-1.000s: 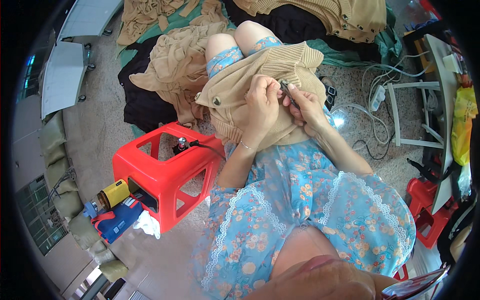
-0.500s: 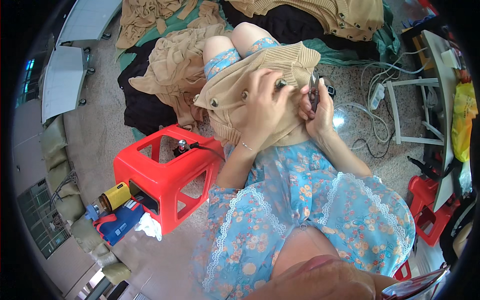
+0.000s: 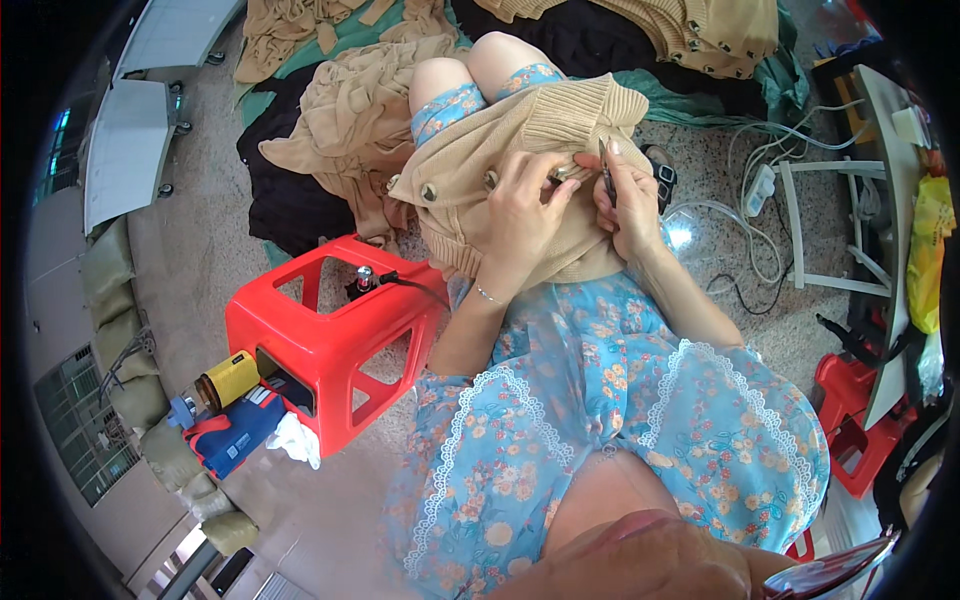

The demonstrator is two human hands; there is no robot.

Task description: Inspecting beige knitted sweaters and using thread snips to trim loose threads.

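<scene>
A beige knitted cardigan [image 3: 560, 130] with dark buttons lies across my lap. My left hand [image 3: 525, 205] is closed in a pinch at a dark button [image 3: 559, 177] on its front. To the right, my right hand [image 3: 630, 205] is wrapped round dark thread snips [image 3: 607, 172], their tips pointing away from me, close to the fabric beside that button. Another button [image 3: 428, 192] shows on the cardigan left of my left hand. My fingers hide part of the pinched spot.
A red plastic stool [image 3: 330, 310] stands at my left, a small metal-topped device [image 3: 364, 278] with a cord on it. A bottle with a yellow band [image 3: 230, 382] and a blue pouch [image 3: 240, 435] sit beside it. More beige knitwear [image 3: 350, 120] lies ahead. White cables [image 3: 765, 225] run at right.
My right hand has moved left with the snips, whose tips are now down near the button. My left hand's fingers have lowered into a pinch at the button.
</scene>
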